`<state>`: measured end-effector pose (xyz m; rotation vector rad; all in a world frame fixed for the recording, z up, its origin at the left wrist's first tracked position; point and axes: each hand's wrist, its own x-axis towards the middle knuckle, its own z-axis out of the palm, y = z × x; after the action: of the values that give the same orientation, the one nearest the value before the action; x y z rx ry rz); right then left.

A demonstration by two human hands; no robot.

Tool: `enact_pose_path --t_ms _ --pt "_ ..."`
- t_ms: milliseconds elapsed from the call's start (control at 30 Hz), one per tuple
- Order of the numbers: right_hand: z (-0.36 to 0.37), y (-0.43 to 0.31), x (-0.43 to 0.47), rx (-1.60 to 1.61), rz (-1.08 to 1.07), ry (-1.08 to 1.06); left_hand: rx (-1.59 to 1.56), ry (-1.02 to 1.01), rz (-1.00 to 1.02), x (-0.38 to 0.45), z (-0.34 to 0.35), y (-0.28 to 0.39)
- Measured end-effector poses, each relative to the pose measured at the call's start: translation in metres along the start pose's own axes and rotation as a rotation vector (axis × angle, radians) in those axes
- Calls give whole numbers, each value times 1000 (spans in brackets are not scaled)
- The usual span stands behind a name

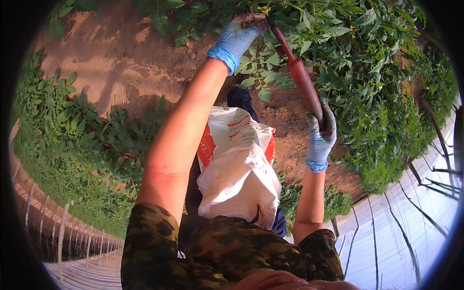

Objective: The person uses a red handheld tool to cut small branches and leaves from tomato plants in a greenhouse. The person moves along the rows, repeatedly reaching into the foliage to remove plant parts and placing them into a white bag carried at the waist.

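Observation:
A reddish handheld tool (302,81) with a thick rounded body and a thin dark-tipped nozzle slants across the upper right. My right hand (322,125), in a stained blue glove, grips the lower end of its body. My left hand (242,35), in another blue glove with dark stained fingertips, is raised at the top, its fingers bent at the nozzle's dark tip; whether they pinch the tip or a plant part beside it is unclear. Leafy green plants (337,69) with small yellow flowers stand beside and behind the tool.
A white and red plastic sack (239,174) hangs over the front of my body. Brown soil (127,72) lies between the plant rows. More leafy plants (72,141) grow at the left. Wooden poles (62,239) and pale sheeting (391,232) show near the lower edges.

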<state>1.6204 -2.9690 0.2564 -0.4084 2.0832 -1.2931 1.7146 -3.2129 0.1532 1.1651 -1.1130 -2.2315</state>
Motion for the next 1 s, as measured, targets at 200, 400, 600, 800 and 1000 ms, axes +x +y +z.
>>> enact_pose_path --t_ms 200,400,600,800,1000 --pt "-8 21 19 -71 -20 17 -119 5 92 22 2 -5" --pt "-2 30 33 -32 -49 52 -190 6 109 29 -13 -13" --pt "4 31 36 33 -51 97 -224 -134 -35 17 -10 0" --pt "5 30 40 38 -28 125 -234 -61 119 26 -11 -9" --pt "-4 27 32 508 84 -50 -173 -126 308 43 -10 26"
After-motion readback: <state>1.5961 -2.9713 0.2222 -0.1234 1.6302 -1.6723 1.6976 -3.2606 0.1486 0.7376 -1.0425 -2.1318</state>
